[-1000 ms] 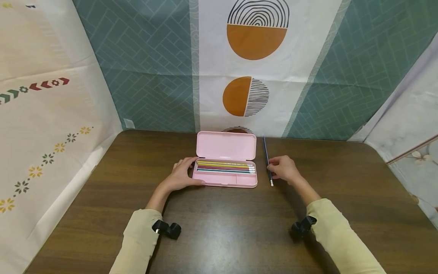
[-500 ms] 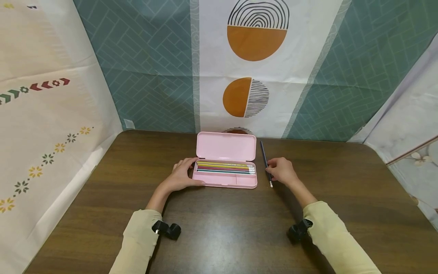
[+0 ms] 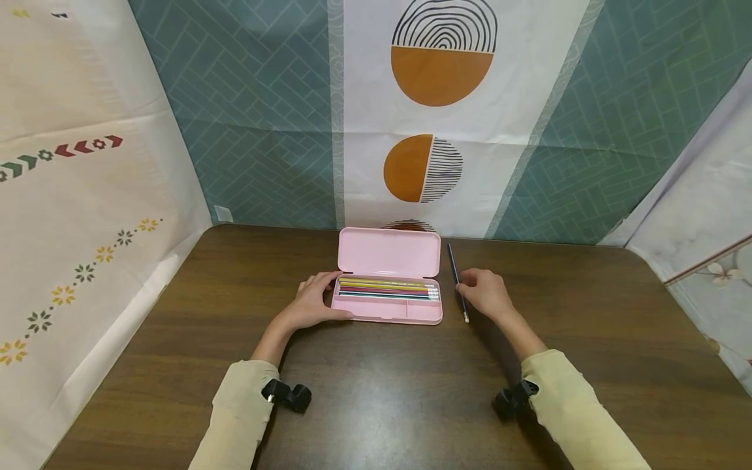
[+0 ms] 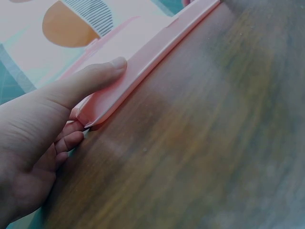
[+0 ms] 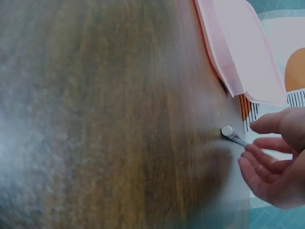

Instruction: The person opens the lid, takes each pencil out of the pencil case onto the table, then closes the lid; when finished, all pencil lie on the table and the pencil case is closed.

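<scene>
tbh the dark pencil (image 3: pixel 454 264) just right of frame centre looks light, stiff and rolly, so I'd pinch it mid-shaft, where the right hand (image 3: pixel 484 292) sits relaxed, thumb apart, contact unclear, while the left hand (image 3: pixel 311 304) grips the pink case (image 3: pixel 373 307) by its left end

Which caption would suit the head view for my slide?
The left hand holds an open pink pencil case with pencils inside; the right hand is at a dark pencil beside it.

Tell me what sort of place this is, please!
Probably a little work corner indoors: there's a brown table, patterned hangings behind and beside it, and an open pink pencil case with pencils inside.
</scene>
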Tool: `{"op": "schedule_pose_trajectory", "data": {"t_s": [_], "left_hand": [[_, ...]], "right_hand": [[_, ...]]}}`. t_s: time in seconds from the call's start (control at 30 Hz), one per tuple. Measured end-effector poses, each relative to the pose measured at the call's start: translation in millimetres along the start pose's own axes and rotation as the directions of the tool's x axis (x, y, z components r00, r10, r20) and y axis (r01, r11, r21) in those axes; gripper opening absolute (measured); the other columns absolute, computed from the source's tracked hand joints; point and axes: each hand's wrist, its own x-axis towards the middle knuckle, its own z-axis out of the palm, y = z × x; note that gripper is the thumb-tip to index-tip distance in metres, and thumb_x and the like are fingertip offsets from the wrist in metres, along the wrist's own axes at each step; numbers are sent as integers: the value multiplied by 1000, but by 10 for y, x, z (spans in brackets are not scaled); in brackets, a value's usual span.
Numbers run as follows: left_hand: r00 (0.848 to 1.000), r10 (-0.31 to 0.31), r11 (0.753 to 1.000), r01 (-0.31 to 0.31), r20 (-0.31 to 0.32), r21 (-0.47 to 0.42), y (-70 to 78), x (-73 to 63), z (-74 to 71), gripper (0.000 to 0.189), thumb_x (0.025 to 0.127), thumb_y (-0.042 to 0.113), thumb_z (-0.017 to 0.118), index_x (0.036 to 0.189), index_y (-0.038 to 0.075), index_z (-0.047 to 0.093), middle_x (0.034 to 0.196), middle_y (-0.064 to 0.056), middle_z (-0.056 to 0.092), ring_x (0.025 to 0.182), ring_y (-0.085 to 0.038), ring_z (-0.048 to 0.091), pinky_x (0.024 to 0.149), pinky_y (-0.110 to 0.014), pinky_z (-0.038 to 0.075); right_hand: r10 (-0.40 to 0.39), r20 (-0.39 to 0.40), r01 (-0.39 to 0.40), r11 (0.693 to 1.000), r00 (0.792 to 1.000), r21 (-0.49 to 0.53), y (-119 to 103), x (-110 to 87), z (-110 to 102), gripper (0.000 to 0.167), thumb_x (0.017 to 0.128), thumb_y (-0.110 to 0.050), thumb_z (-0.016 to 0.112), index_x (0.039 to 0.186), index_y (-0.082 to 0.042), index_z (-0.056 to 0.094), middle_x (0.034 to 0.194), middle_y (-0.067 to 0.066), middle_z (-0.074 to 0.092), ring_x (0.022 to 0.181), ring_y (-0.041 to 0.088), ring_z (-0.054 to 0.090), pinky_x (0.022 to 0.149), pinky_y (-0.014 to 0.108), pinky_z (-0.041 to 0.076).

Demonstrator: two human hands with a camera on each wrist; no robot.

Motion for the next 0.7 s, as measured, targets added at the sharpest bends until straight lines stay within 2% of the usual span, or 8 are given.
{"op": "schedule_pose_trajectory", "data": {"t_s": [0.1, 0.3, 0.57, 0.7], "left_hand": [[1000, 2, 1000, -2, 0, 1, -7, -3, 0, 91, 70, 39, 85, 143, 4, 43, 128, -13, 50, 108, -26, 42, 93, -48, 24], [1000, -1, 1000, 1, -4, -2, -4, -7, -7, 91, 69, 38, 86, 142, 3, 44, 126, -13, 50, 107, -26, 42, 92, -47, 24], [1000, -6, 1000, 6, -7, 4, 1, -1, -2, 92, 68, 38, 87, 141, 2, 45, 124, -13, 51, 107, -26, 43, 92, -47, 26], [1000, 2, 1000, -2, -8, 12, -18, 15, 7, 92, 67, 39, 87, 140, 2, 45, 125, -13, 51, 107, -26, 44, 91, -46, 26]], "right_hand": [[-66, -22, 67, 998, 998, 16, -26, 15, 19, 30, 89, -7, 66, 114, 11, 64, 103, 24, 67, 95, 38, 63, 85, 50, 48], [-164, 3, 164, 983, 986, 85, -198, 67, 55, 27, 89, -6, 69, 114, 5, 68, 107, 20, 67, 92, 32, 63, 79, 44, 51], [-203, 120, 189, 975, 972, 121, -457, 155, 175, 25, 89, -7, 69, 113, 1, 70, 107, 15, 69, 93, 26, 63, 86, 42, 50], [-206, 152, 184, 972, 967, 149, -521, 199, 258, 25, 89, -7, 70, 113, -1, 71, 107, 12, 70, 93, 24, 62, 88, 41, 49]]}}
